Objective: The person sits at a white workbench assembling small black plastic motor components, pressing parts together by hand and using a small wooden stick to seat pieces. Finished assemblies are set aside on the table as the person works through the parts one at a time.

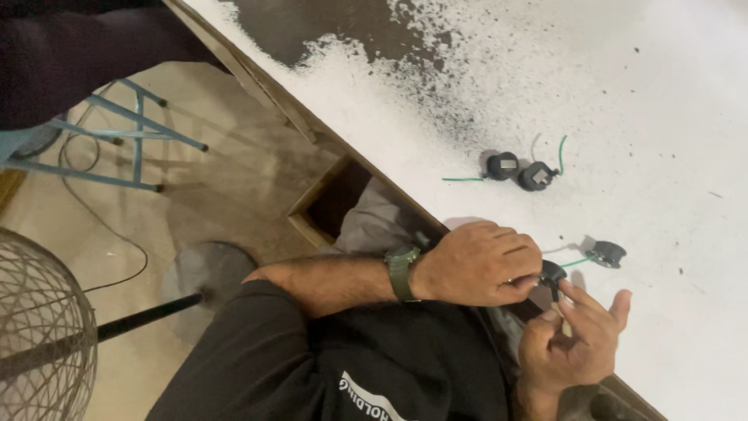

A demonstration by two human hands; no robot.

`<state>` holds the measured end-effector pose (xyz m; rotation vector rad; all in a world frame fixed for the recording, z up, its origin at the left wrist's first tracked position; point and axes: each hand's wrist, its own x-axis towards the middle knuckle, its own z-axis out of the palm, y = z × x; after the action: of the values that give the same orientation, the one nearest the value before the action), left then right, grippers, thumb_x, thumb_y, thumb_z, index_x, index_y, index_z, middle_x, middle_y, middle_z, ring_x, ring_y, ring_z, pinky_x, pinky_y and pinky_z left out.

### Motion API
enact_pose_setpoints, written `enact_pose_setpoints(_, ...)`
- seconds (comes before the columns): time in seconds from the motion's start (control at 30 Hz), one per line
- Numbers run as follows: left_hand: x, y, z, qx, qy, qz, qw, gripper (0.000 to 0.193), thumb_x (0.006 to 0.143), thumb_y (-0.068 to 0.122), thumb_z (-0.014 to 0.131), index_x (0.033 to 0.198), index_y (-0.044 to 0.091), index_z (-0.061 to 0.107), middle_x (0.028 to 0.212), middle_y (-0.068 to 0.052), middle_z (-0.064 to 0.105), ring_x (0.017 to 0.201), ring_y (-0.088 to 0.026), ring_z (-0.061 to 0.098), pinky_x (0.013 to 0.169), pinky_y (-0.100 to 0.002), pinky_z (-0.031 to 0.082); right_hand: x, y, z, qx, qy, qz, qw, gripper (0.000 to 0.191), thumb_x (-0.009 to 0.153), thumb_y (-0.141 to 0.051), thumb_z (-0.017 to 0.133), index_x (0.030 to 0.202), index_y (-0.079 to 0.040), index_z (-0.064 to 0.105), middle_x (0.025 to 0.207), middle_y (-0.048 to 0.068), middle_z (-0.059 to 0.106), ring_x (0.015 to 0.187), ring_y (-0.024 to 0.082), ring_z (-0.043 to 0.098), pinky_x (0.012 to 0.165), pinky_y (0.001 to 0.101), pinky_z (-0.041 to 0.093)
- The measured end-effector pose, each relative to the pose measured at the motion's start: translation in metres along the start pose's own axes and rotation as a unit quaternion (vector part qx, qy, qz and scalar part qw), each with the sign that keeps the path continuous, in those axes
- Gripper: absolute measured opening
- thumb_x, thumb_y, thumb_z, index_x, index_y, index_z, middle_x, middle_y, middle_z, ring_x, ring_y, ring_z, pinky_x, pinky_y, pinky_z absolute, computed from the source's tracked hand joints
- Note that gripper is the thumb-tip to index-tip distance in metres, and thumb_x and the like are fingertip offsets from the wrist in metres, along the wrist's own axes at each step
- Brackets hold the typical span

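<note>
My left hand (479,265), with a green watch on its wrist, is closed around a small black round part (551,274) at the table's near edge. My right hand (573,343) comes up from below; its thumb and forefinger pinch the lower end of the same part, and its other fingers are spread. A green wire (575,263) runs from the part to a black spool (607,253) lying on the white table (670,101). Two more black round parts (502,165) (536,176) with green wire ends lie farther away on the table.
The tabletop is white with a worn dark patch (312,27) and dark speckles. Below the table edge is an open box (331,204). On the floor to the left are a fan cage (39,335), its round base (206,273) and a blue metal frame (125,140).
</note>
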<state>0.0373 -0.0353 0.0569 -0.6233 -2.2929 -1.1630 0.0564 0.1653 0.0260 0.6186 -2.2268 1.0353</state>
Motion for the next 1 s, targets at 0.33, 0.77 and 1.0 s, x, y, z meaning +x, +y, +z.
enact_pose_setpoints(0.33,-0.002,-0.001,0.000,0.004,0.011,0.005,1.000,0.014,0.088,0.019,0.071,0.096,0.013,0.061,0.097,-0.002,0.064,0.085,-0.021,0.066,0.071,-0.037,0.052,0.006,-0.002,0.001,-0.020,-0.016,-0.003,1.000,0.023,0.093,0.008,0.059,0.110,-0.006,0.056,0.103,0.012,0.068,0.108,0.030,0.074,0.132,0.0551,0.031)
enact_pose_setpoints(0.77,0.017,0.005,-0.007,-0.028,-0.047,0.003,0.998,0.015,0.085,0.015,0.074,0.094,0.010,0.064,0.096,-0.004,0.069,0.082,-0.025,0.067,0.070,-0.041,0.051,0.049,0.006,-0.040,-0.071,0.036,0.043,0.996,0.016,0.108,-0.015,0.062,0.120,-0.005,0.066,0.122,0.009,0.068,0.127,0.033,0.065,0.128,0.0538,0.041)
enact_pose_setpoints(1.0,0.029,-0.005,-0.010,0.020,-0.039,0.028,0.999,0.015,0.086,0.014,0.072,0.096,0.009,0.063,0.095,-0.006,0.067,0.084,-0.027,0.067,0.074,-0.042,0.052,0.077,0.007,-0.026,-0.029,-0.112,0.179,0.977,0.041,0.104,-0.025,0.064,0.138,-0.003,0.062,0.133,0.019,0.063,0.123,0.034,0.061,0.106,0.0434,0.048)
